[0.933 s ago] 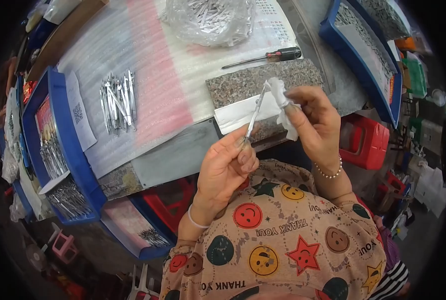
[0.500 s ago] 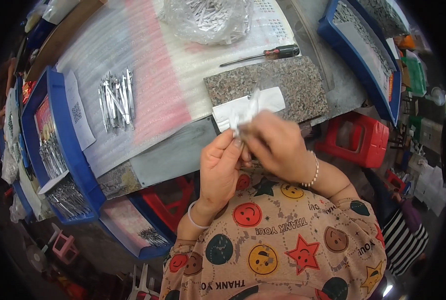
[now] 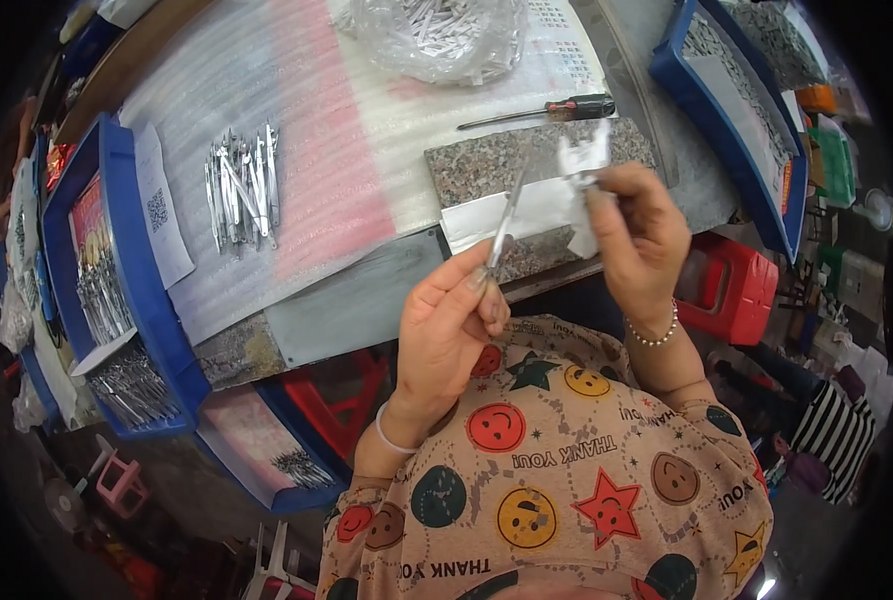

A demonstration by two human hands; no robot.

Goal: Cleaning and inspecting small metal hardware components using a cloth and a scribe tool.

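Observation:
My left hand [image 3: 452, 325] pinches a thin silvery metal tool [image 3: 507, 222] by its lower end, its tip pointing up and away over the bench edge. My right hand [image 3: 639, 235] holds a crumpled white cloth [image 3: 585, 165] beside the tool's upper end, slightly apart from it. Both hands hover above a speckled granite slab [image 3: 487, 165] with a white sheet [image 3: 527, 212] lying on its near edge.
A pile of the same metal tools [image 3: 242, 185] lies on white foam sheeting [image 3: 347, 110] at the left. A screwdriver [image 3: 547, 110] lies behind the slab. A clear bag of metal parts [image 3: 437, 30] sits at the back. Blue trays [image 3: 127, 290] flank the bench; a red stool [image 3: 732, 290] stands at the right.
My right hand, which half a second ago covered the tool close to my left hand, has drawn away up and to the right with the cloth. The tool is now exposed.

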